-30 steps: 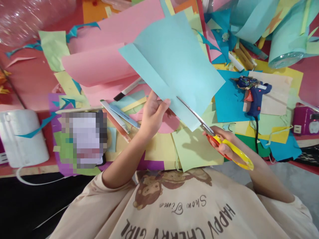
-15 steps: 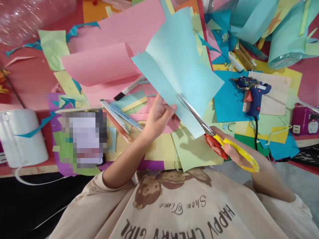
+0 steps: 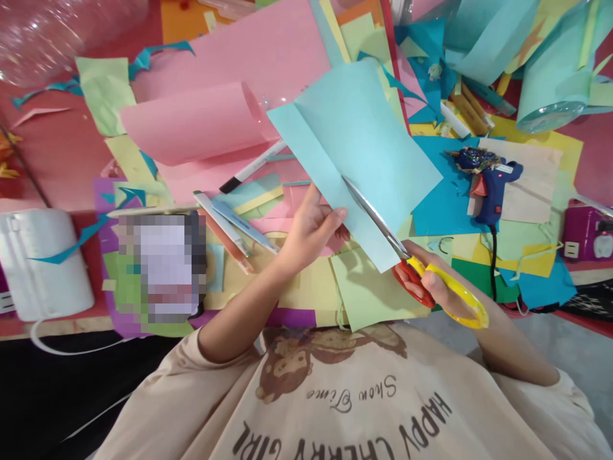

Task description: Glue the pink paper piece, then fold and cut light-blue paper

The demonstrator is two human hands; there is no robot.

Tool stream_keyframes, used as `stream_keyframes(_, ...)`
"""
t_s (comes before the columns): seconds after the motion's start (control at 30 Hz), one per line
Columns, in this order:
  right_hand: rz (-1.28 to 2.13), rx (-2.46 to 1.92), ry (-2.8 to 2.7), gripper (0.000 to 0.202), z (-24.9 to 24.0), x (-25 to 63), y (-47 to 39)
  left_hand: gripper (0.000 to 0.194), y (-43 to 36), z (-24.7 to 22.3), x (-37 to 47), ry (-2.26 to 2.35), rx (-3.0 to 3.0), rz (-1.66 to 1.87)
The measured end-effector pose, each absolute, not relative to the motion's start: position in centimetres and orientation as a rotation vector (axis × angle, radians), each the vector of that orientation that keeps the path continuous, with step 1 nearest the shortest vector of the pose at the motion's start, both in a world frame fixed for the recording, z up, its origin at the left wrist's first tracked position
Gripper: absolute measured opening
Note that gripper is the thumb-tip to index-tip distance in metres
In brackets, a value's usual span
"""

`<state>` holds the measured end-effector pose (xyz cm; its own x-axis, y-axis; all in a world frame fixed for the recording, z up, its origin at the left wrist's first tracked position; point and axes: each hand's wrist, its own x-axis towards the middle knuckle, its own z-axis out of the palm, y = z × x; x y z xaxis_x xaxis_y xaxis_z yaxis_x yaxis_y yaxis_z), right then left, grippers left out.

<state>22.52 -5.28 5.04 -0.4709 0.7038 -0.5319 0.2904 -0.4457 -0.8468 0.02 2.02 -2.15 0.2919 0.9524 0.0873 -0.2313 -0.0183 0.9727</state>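
Note:
A sheet of light blue paper (image 3: 368,134) is raised over the table, its lower left edge pinched by my left hand (image 3: 318,227) between thumb and fingers. My right hand (image 3: 428,281) is wrapped through the handles of a pair of scissors (image 3: 378,220), one handle yellow and one red. The long metal blades lie on the paper, pointing up and left, with a cut strip edge running beside them. The blades look close together. Under the paper and my left hand are a pale green sheet (image 3: 373,291) and pink paper.
A blue glue gun (image 3: 491,191) with its cord lies on paper at the right. Markers (image 3: 230,233) and a blurred phone-like object (image 3: 165,268) lie left of my arm. A rolled pink sheet (image 3: 196,124), a white case (image 3: 45,265) and a wrapped bottle (image 3: 550,76) surround the work.
The blue paper's top has dropped lower and the sheet has shifted right. My left hand moved slightly right and down with it. The scissor handles shifted a little left and look closer together.

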Motion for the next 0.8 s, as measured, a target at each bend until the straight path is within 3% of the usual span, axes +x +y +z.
stream_keyframes(0.4,2.028,-1.498,-1.216,0.067,4.6,21.8,-5.4,0.036,2.1,-2.2,-0.1,0.813,1.142,1.037)
stream_keyframes(0.8,1.921,-1.586,-1.595,0.059,6.0,22.9,-5.1,0.031,2.9,-2.8,-0.5,1.004,1.021,1.185)
